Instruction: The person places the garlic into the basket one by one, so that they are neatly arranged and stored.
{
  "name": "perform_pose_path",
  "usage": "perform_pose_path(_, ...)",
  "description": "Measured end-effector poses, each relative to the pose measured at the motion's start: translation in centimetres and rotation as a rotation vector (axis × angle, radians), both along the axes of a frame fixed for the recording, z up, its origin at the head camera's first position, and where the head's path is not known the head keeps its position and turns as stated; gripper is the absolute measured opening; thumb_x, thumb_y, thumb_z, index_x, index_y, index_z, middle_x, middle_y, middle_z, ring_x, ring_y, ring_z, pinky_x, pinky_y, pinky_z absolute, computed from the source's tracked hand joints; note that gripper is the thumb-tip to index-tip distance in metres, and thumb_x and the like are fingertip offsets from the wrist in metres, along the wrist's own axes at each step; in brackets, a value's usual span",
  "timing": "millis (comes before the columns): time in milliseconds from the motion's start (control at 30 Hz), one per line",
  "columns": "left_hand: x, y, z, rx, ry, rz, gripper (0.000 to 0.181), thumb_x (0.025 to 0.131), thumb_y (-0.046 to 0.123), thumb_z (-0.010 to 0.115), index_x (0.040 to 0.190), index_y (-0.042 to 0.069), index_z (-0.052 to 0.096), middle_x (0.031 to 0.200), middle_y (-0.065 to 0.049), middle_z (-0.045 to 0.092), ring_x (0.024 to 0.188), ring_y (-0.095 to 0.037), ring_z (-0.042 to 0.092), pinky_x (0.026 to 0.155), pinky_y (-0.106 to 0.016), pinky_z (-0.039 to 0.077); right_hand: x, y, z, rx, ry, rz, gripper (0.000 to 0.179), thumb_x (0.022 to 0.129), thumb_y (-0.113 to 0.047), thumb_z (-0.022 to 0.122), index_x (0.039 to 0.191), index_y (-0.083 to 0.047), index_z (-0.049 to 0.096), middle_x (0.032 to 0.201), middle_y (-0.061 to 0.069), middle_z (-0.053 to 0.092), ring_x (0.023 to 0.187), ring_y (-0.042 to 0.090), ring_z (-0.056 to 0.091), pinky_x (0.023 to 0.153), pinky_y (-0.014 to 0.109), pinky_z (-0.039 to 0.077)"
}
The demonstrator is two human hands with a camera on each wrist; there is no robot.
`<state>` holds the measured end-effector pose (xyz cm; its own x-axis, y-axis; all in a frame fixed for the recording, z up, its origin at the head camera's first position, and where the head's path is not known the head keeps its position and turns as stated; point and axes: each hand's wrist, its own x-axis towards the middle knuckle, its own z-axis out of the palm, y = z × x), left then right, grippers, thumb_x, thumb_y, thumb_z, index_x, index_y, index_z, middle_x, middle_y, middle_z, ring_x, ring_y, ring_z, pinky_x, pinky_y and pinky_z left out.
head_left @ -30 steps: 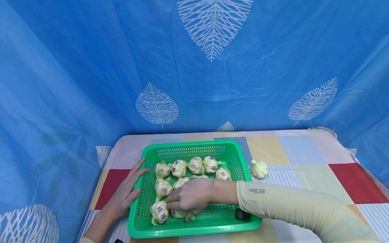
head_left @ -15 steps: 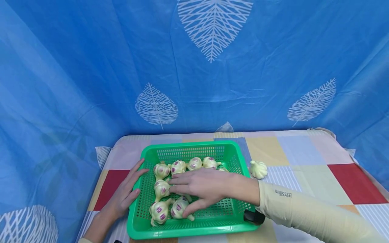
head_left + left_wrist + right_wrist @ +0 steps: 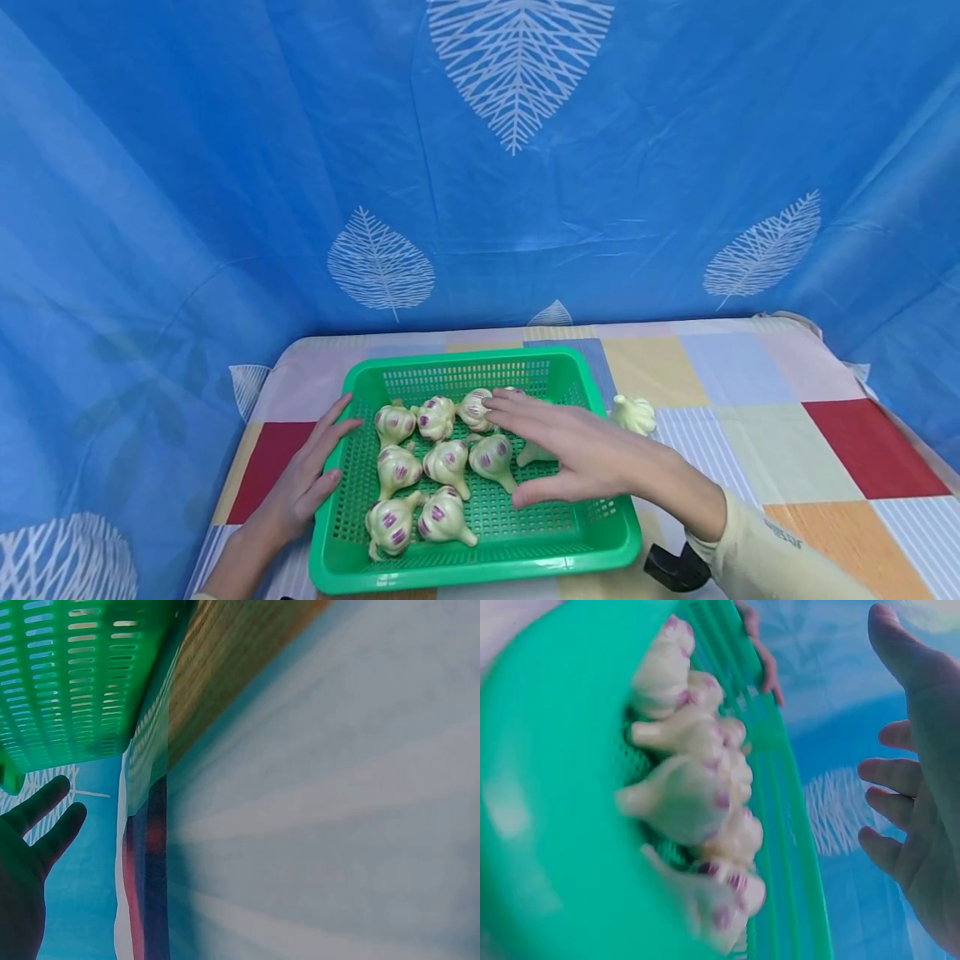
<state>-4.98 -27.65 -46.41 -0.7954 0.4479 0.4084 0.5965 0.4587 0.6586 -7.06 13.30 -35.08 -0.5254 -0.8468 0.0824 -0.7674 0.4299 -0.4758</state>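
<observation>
A green plastic basket (image 3: 480,575) holds several purple-streaked garlic bulbs (image 3: 444,515), laid out in loose rows. My left hand (image 3: 303,479) rests at the basket's left rim with fingers spread. The left wrist view catches part of that hand (image 3: 22,877) beneath the basket's slotted side (image 3: 60,682). Over the basket's right half hovers my right hand (image 3: 577,450), fingers extended, hiding some bulbs at the right. Nothing is in its grasp in the right wrist view, where the hand (image 3: 934,855) is apart from the blurred bulbs (image 3: 682,799).
A paler garlic bulb (image 3: 636,415) lies on the checked tablecloth (image 3: 750,442), just right of the basket and partly behind my right hand. A blue curtain (image 3: 480,250) with white leaf prints hangs behind and to the left.
My right hand has let go of a bulb at the basket's front and moved right and up, uncovering the middle bulbs. The left hand stays at the rim.
</observation>
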Motion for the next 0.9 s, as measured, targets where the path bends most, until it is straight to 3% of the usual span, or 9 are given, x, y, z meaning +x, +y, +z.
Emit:
perform_pose_path(300,-0.1,0.2,0.0,-0.005,0.009,-0.004,0.057,0.093,0.017,0.052,0.147,0.002,0.045,0.164,-0.017,0.021,0.147,-0.021,0.025,0.099,-0.033,0.047,1.0,5.3,-2.6,-0.127,0.064,-0.296,0.092,0.087,-0.045,0.077,0.161,-0.022,0.028,0.165,0.002,0.027,0.151,0.024,0.022,0.108,0.06,0.035)
perform_pose_path(467,-0.1,0.2,0.0,-0.008,0.013,-0.001,0.057,0.093,0.018,0.052,0.147,0.003,0.045,0.164,-0.016,0.021,0.147,-0.021,0.025,0.098,-0.033,0.049,2.0,7.8,-4.0,-0.22,0.027,-0.443,0.093,0.083,-0.03,0.083,0.16,-0.019,0.031,0.164,0.005,0.029,0.151,0.023,0.022,0.105,0.066,0.034)
perform_pose_path(600,-0.1,0.1,0.0,-0.001,0.013,-0.001,0.056,0.094,0.019,0.051,0.147,0.002,0.045,0.164,-0.017,0.021,0.147,-0.021,0.025,0.096,-0.033,0.05,2.8,9.4,-5.4,-0.301,0.0,-0.524,0.092,0.082,-0.02,0.083,0.159,-0.02,0.033,0.164,0.001,0.029,0.151,0.02,0.022,0.102,0.07,0.034)
perform_pose_path(733,0.0,0.1,0.0,0.005,0.01,-0.006,0.056,0.095,0.02,0.05,0.147,0.002,0.045,0.164,-0.018,0.021,0.147,-0.021,0.024,0.098,-0.032,0.048,3.7,10.9,-7.1,-0.358,0.012,-0.596,0.091,0.081,-0.012,0.082,0.159,-0.019,0.035,0.163,0.0,0.031,0.149,0.013,0.025,0.113,0.041,0.031)
perform_pose_path(833,0.0,0.1,0.0,0.006,0.008,-0.006,0.055,0.096,0.022,0.049,0.148,0.002,0.044,0.164,-0.018,0.021,0.147,-0.022,0.024,0.1,-0.03,0.046,4.2,11.8,-8.4,-0.408,0.056,-0.627,0.09,0.078,-0.006,0.083,0.157,-0.013,0.038,0.161,0.005,0.036,0.148,0.009,0.027,0.11,0.016,0.022)
perform_pose_path(900,0.0,0.1,0.0,0.006,0.008,-0.006,0.055,0.097,0.022,0.048,0.148,0.002,0.044,0.164,-0.018,0.021,0.147,-0.022,0.024,0.1,-0.029,0.046,4.5,12.4,-9.2,-0.455,0.079,-0.64,0.091,0.075,0.0,0.083,0.155,-0.009,0.04,0.159,0.01,0.039,0.147,0.008,0.029,0.109,0.012,0.021)
